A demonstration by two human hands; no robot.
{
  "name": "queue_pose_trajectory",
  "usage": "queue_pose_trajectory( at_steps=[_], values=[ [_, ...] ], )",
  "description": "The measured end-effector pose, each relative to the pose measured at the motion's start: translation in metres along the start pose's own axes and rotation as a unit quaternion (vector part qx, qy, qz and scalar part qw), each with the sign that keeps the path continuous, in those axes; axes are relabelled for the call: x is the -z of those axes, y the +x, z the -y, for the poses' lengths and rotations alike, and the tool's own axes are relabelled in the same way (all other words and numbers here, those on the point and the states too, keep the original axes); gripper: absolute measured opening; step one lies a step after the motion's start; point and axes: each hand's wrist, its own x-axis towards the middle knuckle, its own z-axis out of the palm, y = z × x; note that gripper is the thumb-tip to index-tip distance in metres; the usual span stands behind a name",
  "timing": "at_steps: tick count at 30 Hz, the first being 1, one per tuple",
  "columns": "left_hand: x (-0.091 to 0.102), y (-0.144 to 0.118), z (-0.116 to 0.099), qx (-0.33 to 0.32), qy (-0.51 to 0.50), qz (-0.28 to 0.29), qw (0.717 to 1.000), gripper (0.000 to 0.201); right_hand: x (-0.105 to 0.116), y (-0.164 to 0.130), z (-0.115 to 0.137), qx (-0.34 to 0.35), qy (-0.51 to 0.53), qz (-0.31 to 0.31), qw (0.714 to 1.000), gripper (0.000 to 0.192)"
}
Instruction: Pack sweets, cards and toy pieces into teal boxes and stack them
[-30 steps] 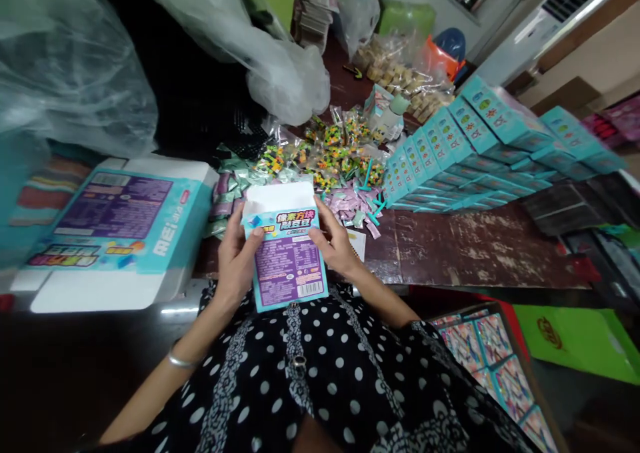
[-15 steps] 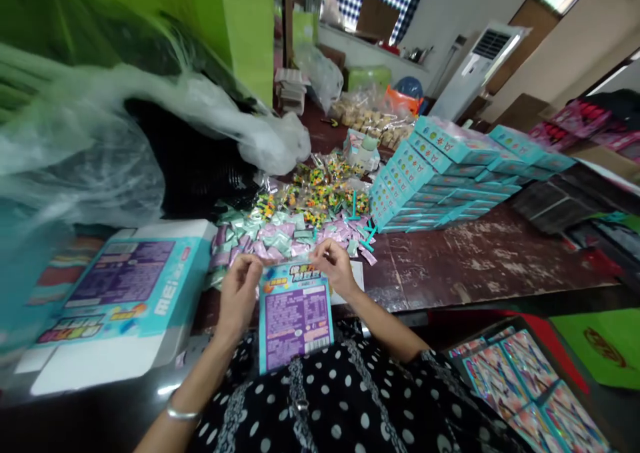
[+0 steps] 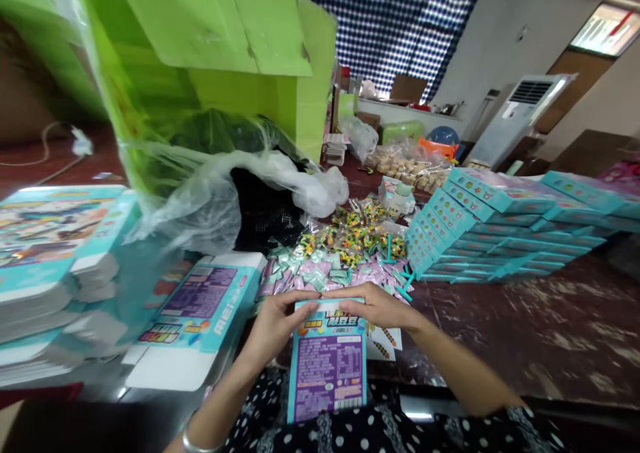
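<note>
The small carton [image 3: 327, 363] stood at the worktop [image 3: 500, 333] edge. Left hand [image 3: 274, 325] and right hand [image 3: 376, 308] fingers were closed over its top flap. Flap closure required even pressure from both sides, with the carton held square.

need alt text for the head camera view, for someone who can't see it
Two bare hands, the left hand and right hand, press on the top edge of a teal and purple box held against a polka-dot dress. Behind lie small sachets, stacked teal boxes on a worn table, and a flattened carton.
</note>
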Motion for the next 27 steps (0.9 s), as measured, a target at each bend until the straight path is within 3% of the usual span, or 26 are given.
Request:
queue_pose_trajectory(
  at_steps=[4,8,12,15,19,21,24,27],
  values=[
    [-0.002,0.001,-0.005,-0.006,0.003,-0.031,1.000,0.040,0.001,0.002,0.004,0.000,0.023,-0.016,1.000,0.069],
    [0.002,-0.002,-0.005,-0.021,0.021,0.010,1.000,0.045,-0.004,-0.006,0.004,-0.001,0.018,-0.010,1.000,0.067],
    [0.000,-0.015,0.013,-0.069,0.011,0.018,0.997,0.045,-0.024,-0.019,-0.010,0.045,-0.046,-0.057,0.996,0.067],
    [-0.007,-0.024,0.030,-0.056,0.020,0.011,0.998,0.044,-0.034,-0.026,-0.020,0.067,-0.089,-0.094,0.989,0.066],
    [-0.008,-0.020,0.038,-0.028,0.033,-0.012,0.999,0.051,-0.006,-0.027,-0.017,0.090,-0.129,-0.075,0.985,0.052],
    [-0.003,-0.007,0.030,-0.040,0.023,-0.049,0.998,0.051,0.021,-0.028,-0.011,0.128,-0.178,-0.120,0.968,0.042],
    [0.006,0.022,0.009,-0.055,-0.003,-0.101,0.993,0.050,0.050,-0.030,0.005,0.173,-0.295,-0.191,0.920,0.052],
    [0.003,0.048,-0.010,-0.052,-0.008,-0.045,0.998,0.060,0.052,-0.028,0.028,0.228,-0.337,-0.107,0.907,0.059]
  ],
)
